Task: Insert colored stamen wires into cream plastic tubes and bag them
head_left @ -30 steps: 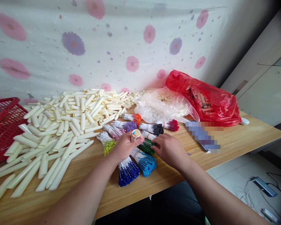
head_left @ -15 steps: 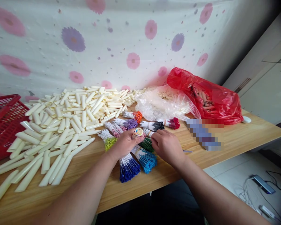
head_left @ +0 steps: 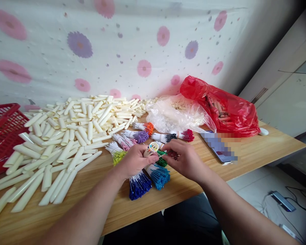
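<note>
My left hand (head_left: pixel 134 159) is closed around a cream plastic tube (head_left: pixel 151 149) whose open end shows several coloured tips inside. My right hand (head_left: pixel 184 158) hovers just right of it, thumb and fingers pinched on a thin stick with a dark tip near the tube's mouth. Under both hands lie bundles of white sticks with coloured tips: dark blue (head_left: pixel 139 183), light blue (head_left: pixel 158 174), green (head_left: pixel 162 160), yellow (head_left: pixel 116 154), purple (head_left: pixel 139 136), orange (head_left: pixel 146 127), black (head_left: pixel 165 137) and red (head_left: pixel 185 135).
A big heap of cream tubes (head_left: pixel 66 136) covers the left of the wooden table (head_left: pixel 257 149). A red basket (head_left: pixel 2 132) stands at the far left. A clear bag (head_left: pixel 175 114) and a red bag (head_left: pixel 219 107) sit at the back right, by a blurred flat object (head_left: pixel 219 146).
My right hand has lifted off the green bundle with a stick pinched in it and come up to the tube's mouth. The left hand has shifted the tube slightly right.
</note>
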`<state>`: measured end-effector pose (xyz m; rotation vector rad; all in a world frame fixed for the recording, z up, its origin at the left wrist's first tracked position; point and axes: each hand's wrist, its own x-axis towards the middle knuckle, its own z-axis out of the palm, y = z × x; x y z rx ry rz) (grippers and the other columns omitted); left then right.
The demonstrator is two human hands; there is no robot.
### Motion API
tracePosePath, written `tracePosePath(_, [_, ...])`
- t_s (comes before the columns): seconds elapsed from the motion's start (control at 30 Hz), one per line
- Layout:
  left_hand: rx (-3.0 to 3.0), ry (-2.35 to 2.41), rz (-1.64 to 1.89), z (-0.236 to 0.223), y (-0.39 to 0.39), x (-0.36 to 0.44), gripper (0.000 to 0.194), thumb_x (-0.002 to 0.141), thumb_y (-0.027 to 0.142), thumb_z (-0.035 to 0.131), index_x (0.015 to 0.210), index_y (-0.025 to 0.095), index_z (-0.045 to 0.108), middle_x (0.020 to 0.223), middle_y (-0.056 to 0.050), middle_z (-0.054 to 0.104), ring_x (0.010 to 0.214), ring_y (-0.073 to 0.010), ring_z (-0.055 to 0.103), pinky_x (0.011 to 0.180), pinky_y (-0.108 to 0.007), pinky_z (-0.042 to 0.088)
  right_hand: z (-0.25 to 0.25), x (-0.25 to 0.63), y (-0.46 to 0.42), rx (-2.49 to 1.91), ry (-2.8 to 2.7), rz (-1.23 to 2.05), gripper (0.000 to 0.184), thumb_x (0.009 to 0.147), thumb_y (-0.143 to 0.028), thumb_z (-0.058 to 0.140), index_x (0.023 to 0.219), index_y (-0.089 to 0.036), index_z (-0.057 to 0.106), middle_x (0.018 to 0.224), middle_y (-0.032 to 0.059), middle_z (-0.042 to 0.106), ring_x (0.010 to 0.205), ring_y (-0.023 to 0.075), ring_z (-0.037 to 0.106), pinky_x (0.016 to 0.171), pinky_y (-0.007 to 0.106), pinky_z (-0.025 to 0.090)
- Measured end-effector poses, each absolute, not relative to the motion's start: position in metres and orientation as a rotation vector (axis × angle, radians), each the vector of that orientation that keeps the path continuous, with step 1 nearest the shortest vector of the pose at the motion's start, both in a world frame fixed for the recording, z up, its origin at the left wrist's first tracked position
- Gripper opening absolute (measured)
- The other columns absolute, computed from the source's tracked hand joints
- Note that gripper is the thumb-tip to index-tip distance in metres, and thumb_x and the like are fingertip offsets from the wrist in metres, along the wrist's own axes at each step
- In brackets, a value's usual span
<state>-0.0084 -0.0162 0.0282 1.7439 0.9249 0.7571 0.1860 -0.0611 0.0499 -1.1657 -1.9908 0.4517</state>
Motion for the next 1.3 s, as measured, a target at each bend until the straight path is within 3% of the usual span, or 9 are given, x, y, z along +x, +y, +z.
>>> tracePosePath(0.1, [1.728,0.891,0.743,0.031,-0.014,-0.009,0.023,0.079,0.037,0.061,0.070,0.015,0.064,0.061,0.001,0.058,0.059,-0.0122,0.051,0.058,-0.024,0.041,0.041,0.190,-0.059,-1.183,-1.765,0.453,0.022,0.079,-0.021,0.062,0.101,-0.018,0.062,0.081,0.0038,0.063,0.070,0.0136,0.059,0.065,0.027,0.048])
tracePosePath(0.3, [1.613,0.856,0.845,0.033,-0.017,-0.005,0.024,0.079,0.036,0.061,0.067,0.016,0.060,0.060,0.002,0.057,0.059,-0.0118,0.050,0.059,-0.024,0.040,0.030,0.183,-0.063,-1.086,-1.672,0.546,0.029,0.087,-0.022,0.053,0.115,-0.022,0.059,0.093,0.0063,0.066,0.082,0.0164,0.062,0.073,0.031,0.051])
tracePosePath(0.47, [1.536,0.809,0.891,0.029,-0.017,-0.004,0.023,0.079,0.037,0.063,0.071,0.015,0.062,0.062,0.001,0.057,0.061,-0.0118,0.051,0.061,-0.024,0.041,0.030,0.169,-0.064,-1.023,-1.643,0.655,0.027,0.086,-0.020,0.051,0.111,-0.021,0.063,0.089,0.0057,0.068,0.083,0.0160,0.063,0.075,0.032,0.052])
tracePosePath(0.77, [1.214,0.698,0.941,0.028,-0.018,-0.003,0.025,0.070,0.036,0.072,0.071,0.013,0.061,0.061,0.000,0.057,0.058,-0.0106,0.051,0.056,-0.024,0.041,0.033,0.161,-0.054,-0.975,-1.228,1.066,0.020,0.075,-0.032,0.066,0.092,-0.021,0.071,0.080,0.0036,0.072,0.071,0.0151,0.066,0.070,0.031,0.055])
tracePosePath(1.0, [1.025,0.616,0.889,0.034,-0.022,-0.002,0.023,0.067,0.031,0.075,0.073,0.013,0.061,0.056,0.002,0.056,0.051,-0.0080,0.050,0.061,-0.027,0.046,0.037,0.156,-0.051,-0.909,-1.297,0.926,0.012,0.073,-0.026,0.070,0.084,-0.024,0.073,0.080,0.0023,0.072,0.073,0.0158,0.066,0.070,0.031,0.054])
tracePosePath(1.3, [0.987,0.454,0.787,0.033,-0.025,-0.006,0.018,0.072,0.030,0.073,0.073,0.015,0.063,0.051,0.003,0.055,0.049,-0.0069,0.048,0.071,-0.029,0.048,0.041,0.170,-0.049,-0.674,-1.645,0.734,0.022,0.080,-0.017,0.065,0.097,-0.029,0.071,0.082,0.0014,0.070,0.075,0.0138,0.064,0.068,0.028,0.051])
